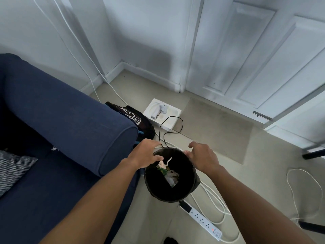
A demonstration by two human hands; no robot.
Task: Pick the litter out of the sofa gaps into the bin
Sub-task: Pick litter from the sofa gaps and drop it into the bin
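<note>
- Head view, largest first: the navy sofa (58, 117) fills the left side, its rounded armrest ending just beside the bin; a grey striped cushion (12, 169) lies on the seat at the left edge.
- Next, the white panelled doors (255, 59) and skirting stand at the far side of the beige floor.
- My black round bin (186, 192) stands on the floor just right of the sofa arm, between my two forearms, its mouth open to me.
- Inside the bin lies litter (171, 176): a crumpled mix of white, green and brown wrappers against the dark bottom.
- A white flat box (173, 126) with a small white device on it sits on the floor beyond the bin, next to a dark bag (137, 120) pressed against the sofa arm.
- A white power strip (204, 220) lies on the floor just behind the bin on the near right, with white cables looping around it.
- My left hand (146, 154) is over the bin's left rim, fingers spread loose; a pale pinkish scrap (163, 163) with a thin curl hangs at my fingertips over the opening, and I cannot tell whether I am pinching it.
- My right hand (202, 157) is at the bin's right rim, fingers parted and curled, thumb touching the edge.
</note>
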